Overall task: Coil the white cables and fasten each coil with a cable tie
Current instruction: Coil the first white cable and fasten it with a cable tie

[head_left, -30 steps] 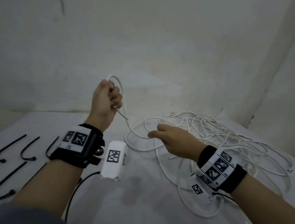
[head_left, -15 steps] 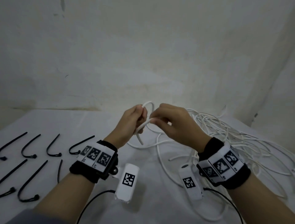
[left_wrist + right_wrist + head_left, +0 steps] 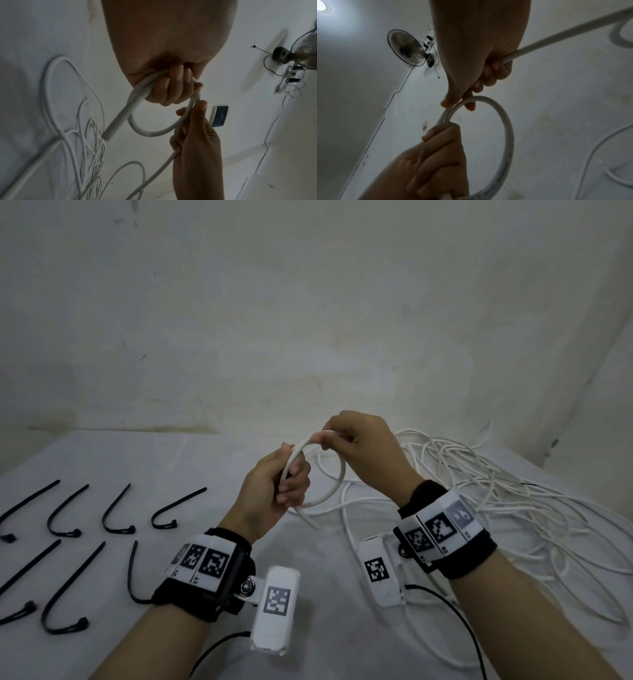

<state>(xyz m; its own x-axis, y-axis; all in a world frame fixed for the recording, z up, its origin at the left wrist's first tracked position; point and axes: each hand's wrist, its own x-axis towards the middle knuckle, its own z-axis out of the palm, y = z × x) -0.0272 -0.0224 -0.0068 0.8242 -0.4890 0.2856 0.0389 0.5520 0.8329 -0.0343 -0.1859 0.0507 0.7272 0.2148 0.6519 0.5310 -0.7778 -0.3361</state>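
Both forearms reached forward over the table [image 3: 102, 460], wrists raised and hands meeting above its middle. The left hand [image 3: 270, 491] was closed in a fist around the white cable [image 3: 337, 484], thumb side up, with the cable's cut end poking down out of the bottom of the fist toward the tabletop. The right hand [image 3: 363, 450] sat just beyond and slightly higher, knuckles up, its thumb and forefinger pinching the top of the loop; the wrist views showed the same cable also running on through the curled lower fingers of that hand. Between the two hands the cable formed one small round loop, held clear of the surface. From the right hand it trailed off into the loose tangle of cable [image 3: 496, 501] spread over the table's right side, up to the far right corner. Black cable ties [image 3: 116, 511] lay in two rows along the left edge, well apart from the hands.

Compared with half a second earlier, the loop had grown from a tight bend into a fuller ring, and the right hand had risen a little above the left. A second earlier the hands had been apart, the left lifted high with the cable.
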